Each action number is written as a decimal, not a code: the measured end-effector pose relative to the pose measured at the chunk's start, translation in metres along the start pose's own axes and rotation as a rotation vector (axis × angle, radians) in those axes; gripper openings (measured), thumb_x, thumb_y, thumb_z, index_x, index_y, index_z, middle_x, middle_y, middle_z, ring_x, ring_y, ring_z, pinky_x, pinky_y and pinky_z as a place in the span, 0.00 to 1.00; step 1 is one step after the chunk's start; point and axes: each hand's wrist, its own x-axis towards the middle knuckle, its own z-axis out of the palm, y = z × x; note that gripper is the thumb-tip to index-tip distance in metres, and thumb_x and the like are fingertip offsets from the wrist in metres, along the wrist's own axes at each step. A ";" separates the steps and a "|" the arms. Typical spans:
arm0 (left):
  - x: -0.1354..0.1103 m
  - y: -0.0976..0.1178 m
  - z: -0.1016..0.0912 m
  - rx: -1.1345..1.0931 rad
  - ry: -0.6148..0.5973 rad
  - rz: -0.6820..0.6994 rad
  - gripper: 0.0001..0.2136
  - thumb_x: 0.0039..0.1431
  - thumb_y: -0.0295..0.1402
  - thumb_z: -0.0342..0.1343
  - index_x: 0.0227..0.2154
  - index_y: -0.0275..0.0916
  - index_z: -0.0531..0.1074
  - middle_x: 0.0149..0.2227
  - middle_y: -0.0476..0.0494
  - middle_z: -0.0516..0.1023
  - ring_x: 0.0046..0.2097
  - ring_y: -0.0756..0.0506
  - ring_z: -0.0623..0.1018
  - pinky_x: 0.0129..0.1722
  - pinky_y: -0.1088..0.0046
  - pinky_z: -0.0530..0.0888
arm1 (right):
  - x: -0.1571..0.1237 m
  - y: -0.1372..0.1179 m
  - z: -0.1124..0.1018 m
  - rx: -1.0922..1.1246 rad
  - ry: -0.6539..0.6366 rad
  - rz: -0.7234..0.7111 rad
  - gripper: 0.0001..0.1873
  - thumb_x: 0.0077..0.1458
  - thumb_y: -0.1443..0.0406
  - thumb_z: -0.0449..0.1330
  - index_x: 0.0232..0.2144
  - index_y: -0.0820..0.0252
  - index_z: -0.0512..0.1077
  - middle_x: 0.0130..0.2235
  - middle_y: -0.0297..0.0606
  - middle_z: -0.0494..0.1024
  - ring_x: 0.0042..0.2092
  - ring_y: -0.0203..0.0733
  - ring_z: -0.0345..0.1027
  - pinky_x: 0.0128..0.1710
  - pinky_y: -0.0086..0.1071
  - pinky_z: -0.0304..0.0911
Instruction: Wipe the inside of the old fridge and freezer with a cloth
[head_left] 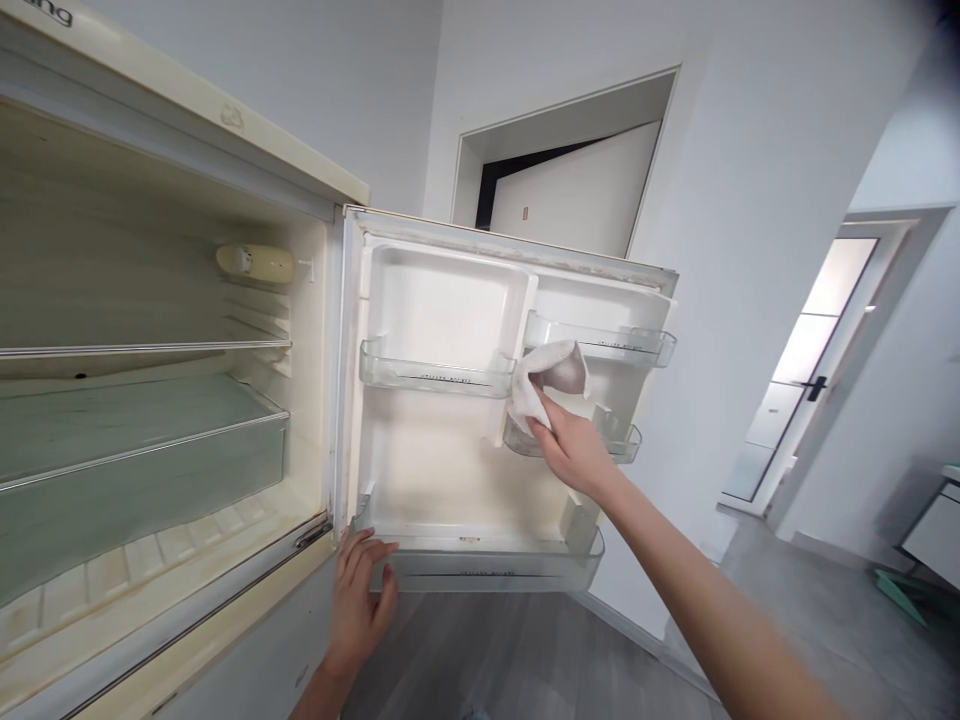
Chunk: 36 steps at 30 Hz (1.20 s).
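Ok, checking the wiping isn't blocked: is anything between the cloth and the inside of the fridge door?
Nothing visible. The right hand holds the white cloth straight against the fridge door's inner liner, at the divider between the upper door shelves; no bottle or jar shows in them.

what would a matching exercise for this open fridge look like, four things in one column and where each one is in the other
Things
1. left hand
2. right hand
3. cloth
4. cream dial housing

Places
A. high on the fridge inner wall
B. bunched against the door divider
C. on the bottom door shelf, hinge end
D. gripping the cloth

Pairs: 1-C, 2-D, 3-B, 4-A
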 end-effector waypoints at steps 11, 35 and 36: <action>-0.002 -0.003 -0.001 0.012 0.004 0.009 0.12 0.51 0.25 0.51 0.40 0.45 0.67 0.37 0.47 0.77 0.51 0.41 0.72 0.58 0.46 0.66 | -0.016 -0.033 -0.017 1.019 0.858 0.709 0.10 0.48 0.58 0.60 0.32 0.57 0.68 0.32 0.32 0.71 0.35 0.38 0.67 0.30 0.30 0.64; -0.003 0.001 0.002 0.002 -0.030 -0.002 0.14 0.53 0.24 0.51 0.42 0.44 0.65 0.38 0.45 0.76 0.53 0.41 0.68 0.56 0.45 0.67 | 0.049 0.014 -0.007 -0.001 -0.205 0.205 0.20 0.47 0.66 0.52 0.43 0.59 0.73 0.37 0.38 0.79 0.34 0.43 0.69 0.35 0.33 0.64; -0.003 0.001 0.002 0.005 -0.026 0.001 0.14 0.53 0.23 0.51 0.42 0.44 0.65 0.38 0.45 0.76 0.53 0.41 0.68 0.56 0.45 0.67 | 0.047 0.013 -0.009 -0.015 -0.257 0.215 0.19 0.48 0.66 0.52 0.42 0.59 0.73 0.36 0.38 0.79 0.33 0.42 0.69 0.34 0.33 0.63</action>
